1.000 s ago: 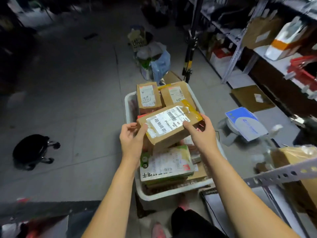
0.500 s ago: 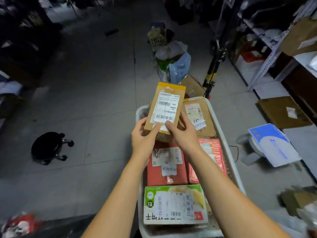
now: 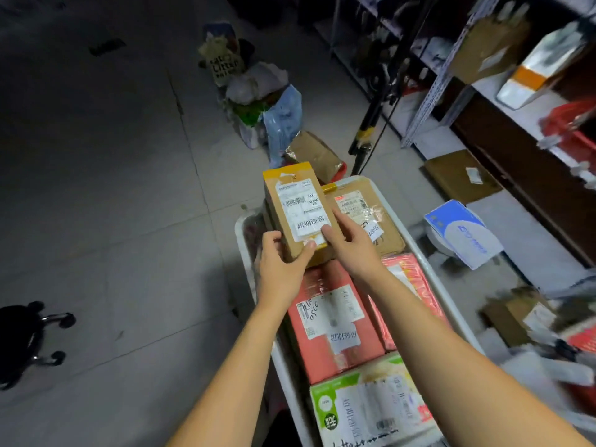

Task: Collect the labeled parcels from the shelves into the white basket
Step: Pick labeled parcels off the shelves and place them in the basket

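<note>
Grey tile floor (image 3: 113,188), shelves (image 3: 483,101) far right | bare floor left of white basket (image 3: 240,227) (rim showing at far-left corner) | brown parcel (image 3: 295,214) over basket's far end | left hand (image 3: 280,269), right hand (image 3: 351,246) closed around its near end, thumbs on label.

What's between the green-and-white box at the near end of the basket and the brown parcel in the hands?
Head view: a red box with white labels lies between the green-and-white box and the brown parcel, inside the white basket.
</note>
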